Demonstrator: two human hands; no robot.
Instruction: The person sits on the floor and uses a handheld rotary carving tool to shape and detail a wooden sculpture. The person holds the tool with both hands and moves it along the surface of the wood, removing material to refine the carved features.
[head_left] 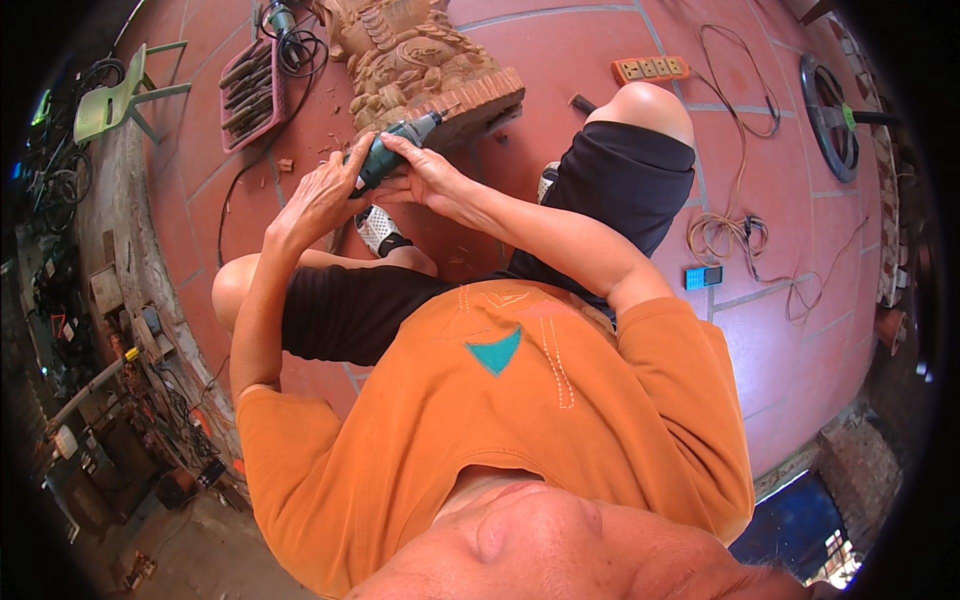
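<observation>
A green die grinder [383,160] with a grey nose is held between my two hands, its nose pointing up and to the right. My left hand [325,190] wraps the body from the left, fingers bent over it. From the right, my right hand [428,178] grips the same body, thumb on top and fingers partly hidden underneath. Just beyond the nose stands a carved brown wooden sculpture [415,65], its thick base [490,98] nearest the tool. The nose tip overlaps the base in view; I cannot tell whether they touch.
To the left, a pink basket [277,100] holds several chisels, with another green power tool [281,18] beyond it. A green chair [110,105] stands farther left. On the right lie an orange power strip [650,69], loose cable [715,235], a blue phone [703,278] and a dark wheel [835,125].
</observation>
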